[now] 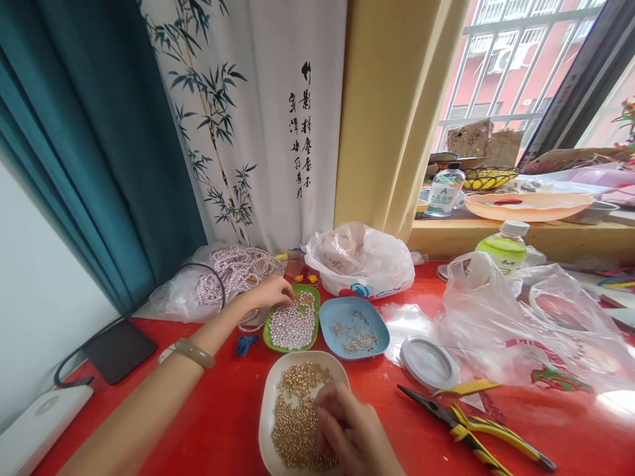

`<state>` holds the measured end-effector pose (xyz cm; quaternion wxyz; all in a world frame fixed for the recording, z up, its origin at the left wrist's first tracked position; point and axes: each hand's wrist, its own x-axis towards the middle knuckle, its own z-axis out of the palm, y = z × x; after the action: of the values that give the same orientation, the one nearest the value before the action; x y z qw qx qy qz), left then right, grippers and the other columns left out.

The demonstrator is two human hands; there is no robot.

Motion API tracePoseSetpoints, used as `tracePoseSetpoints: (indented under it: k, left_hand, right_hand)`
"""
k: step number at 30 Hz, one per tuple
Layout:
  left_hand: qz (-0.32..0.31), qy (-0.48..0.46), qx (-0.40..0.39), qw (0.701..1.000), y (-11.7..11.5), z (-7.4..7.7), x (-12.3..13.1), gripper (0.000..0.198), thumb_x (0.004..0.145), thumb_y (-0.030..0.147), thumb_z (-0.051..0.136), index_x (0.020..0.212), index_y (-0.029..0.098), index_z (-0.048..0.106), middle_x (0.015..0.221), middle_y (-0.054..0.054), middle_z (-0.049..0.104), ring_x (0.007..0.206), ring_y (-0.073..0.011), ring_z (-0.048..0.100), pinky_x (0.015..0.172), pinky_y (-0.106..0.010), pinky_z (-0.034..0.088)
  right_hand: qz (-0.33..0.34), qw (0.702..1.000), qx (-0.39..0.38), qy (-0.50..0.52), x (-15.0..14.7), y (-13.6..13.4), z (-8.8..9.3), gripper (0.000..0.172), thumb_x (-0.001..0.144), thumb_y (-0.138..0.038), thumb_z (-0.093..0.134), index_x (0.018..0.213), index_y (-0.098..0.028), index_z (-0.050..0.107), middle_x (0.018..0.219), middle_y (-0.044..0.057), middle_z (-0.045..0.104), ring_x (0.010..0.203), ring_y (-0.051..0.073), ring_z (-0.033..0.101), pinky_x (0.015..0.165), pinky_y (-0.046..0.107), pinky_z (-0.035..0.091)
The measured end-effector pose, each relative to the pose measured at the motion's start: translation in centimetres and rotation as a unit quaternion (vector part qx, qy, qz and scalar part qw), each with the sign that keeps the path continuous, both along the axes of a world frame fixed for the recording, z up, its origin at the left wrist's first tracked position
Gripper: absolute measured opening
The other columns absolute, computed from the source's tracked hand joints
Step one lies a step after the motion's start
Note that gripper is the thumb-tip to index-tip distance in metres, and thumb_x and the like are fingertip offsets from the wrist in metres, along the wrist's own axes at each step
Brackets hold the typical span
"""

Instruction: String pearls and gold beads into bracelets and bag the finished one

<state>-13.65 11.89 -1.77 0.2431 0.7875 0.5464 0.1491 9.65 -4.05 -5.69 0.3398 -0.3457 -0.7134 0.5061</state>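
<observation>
My left hand (276, 291), a bangle on its wrist, reaches over the upper left part of a green tray (268, 340). Its fingers are bent down and drawn together at the pale pearl beads (292, 329); whatever is between the tips is too small to make out. Nearer to me, my right hand (353, 423) is over the right side of a cream tray (266, 396) of small gold beads (296, 423). Thumb and forefinger are pinched there, and I cannot see what they hold. A blue tray (330, 311) with small metal findings (360, 340) stands beside the green one.
Long-nose pliers (461, 423) lie at the right, near a round grey lid (429, 362). Plastic bags (496, 317) and a bottle (503, 244) stand behind them. Strings of pearl beads (228, 271) fill a bag at back left. A black pad (119, 350) lies left.
</observation>
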Motion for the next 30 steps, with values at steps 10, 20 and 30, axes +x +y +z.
tracePoseSetpoints:
  k: [10,20,30]
  left_hand:
    - [0.044,-0.148,-0.055,0.987,-1.0,0.4,0.2,0.008,0.055,0.018,0.067,0.062,0.016,0.070,0.060,-0.002,0.067,0.057,-0.0143,0.055,0.054,-0.022,0.037]
    - [0.130,-0.601,-0.253,0.747,-9.9,-1.9,8.8,0.021,0.062,0.017,0.071,0.081,0.011,0.066,0.074,-0.005,0.066,0.061,-0.0073,0.059,0.064,-0.018,0.047]
    - [0.141,-0.658,-0.285,0.682,-11.0,-2.2,9.6,0.021,0.053,0.013,0.077,0.068,0.009,0.064,0.066,-0.004,0.067,0.056,-0.0074,0.060,0.057,-0.014,0.048]
  right_hand:
    - [0.009,0.997,-0.066,0.044,0.0,0.0,0.5,0.019,0.083,-0.036,0.039,0.074,-0.020,0.042,0.049,-0.003,0.050,0.043,0.009,0.045,0.044,0.020,0.033]
    - [-0.069,0.963,-0.176,0.194,0.7,1.5,1.6,0.024,0.080,-0.038,0.050,0.069,-0.018,0.043,0.056,-0.003,0.054,0.047,0.009,0.049,0.046,0.020,0.038]
    - [-0.076,0.960,-0.173,0.209,0.7,1.3,1.5,0.023,0.080,-0.036,0.049,0.067,-0.018,0.042,0.059,-0.003,0.054,0.048,0.008,0.050,0.047,0.020,0.039]
